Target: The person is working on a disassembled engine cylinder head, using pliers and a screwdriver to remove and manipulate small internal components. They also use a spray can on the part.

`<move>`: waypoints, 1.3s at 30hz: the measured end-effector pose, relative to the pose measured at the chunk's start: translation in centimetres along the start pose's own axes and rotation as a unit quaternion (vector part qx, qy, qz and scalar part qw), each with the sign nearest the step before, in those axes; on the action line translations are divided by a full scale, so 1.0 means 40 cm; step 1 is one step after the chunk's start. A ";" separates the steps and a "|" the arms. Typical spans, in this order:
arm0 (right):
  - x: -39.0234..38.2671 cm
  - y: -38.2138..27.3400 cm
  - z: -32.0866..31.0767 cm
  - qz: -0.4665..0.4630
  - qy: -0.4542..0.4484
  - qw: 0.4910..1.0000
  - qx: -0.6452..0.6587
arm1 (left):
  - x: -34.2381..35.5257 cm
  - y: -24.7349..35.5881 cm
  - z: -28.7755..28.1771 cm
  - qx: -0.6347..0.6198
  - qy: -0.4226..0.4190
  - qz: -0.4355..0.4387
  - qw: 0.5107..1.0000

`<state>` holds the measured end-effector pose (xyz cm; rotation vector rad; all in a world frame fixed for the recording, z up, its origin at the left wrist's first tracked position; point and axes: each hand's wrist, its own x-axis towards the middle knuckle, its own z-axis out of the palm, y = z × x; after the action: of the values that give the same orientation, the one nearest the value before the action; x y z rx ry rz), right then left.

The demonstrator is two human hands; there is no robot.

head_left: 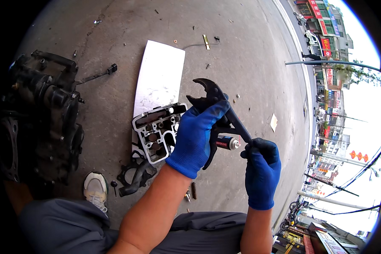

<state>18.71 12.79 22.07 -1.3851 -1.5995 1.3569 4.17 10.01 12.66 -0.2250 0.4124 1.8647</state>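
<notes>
Blue knit gloves, grey trousers, white shoe

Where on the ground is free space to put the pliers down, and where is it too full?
Bare concrete lies right of the metal sheet, toward the road edge, with only small debris. Another free strip runs between the engine block and the sheet. It is crowded below the cylinder head cover, around the black bracket, bolts and shoe.

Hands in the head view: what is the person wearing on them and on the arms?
Both the left hand and the right hand wear snug blue knit gloves that end at the wrist. The right glove's fingertips look darker, as if soiled. The forearms are bare, with no sleeves, watch or markings in view.
</notes>
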 end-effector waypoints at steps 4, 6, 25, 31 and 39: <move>-0.003 -0.030 0.007 0.033 -0.001 0.999 0.008 | 0.003 -0.004 -0.004 -0.008 0.002 0.007 1.000; -0.002 -0.005 -0.024 0.007 -0.029 0.997 -0.072 | 0.002 -0.006 -0.001 -0.010 0.009 0.014 1.000; 0.004 -0.027 0.000 0.043 -0.026 0.998 -0.036 | 0.006 -0.001 -0.003 0.010 -0.015 -0.009 1.000; 0.022 -0.051 -0.091 -0.004 -0.058 0.998 -0.026 | 0.014 -0.013 -0.025 0.032 -0.037 -0.040 0.998; 0.006 0.010 -0.090 0.205 -0.255 0.945 -0.029 | -0.011 -0.065 0.003 0.151 -0.112 -0.106 0.977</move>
<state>22.06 14.07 22.66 -1.5469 -1.7335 2.0641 6.76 10.39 12.48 0.1411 0.4889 1.5735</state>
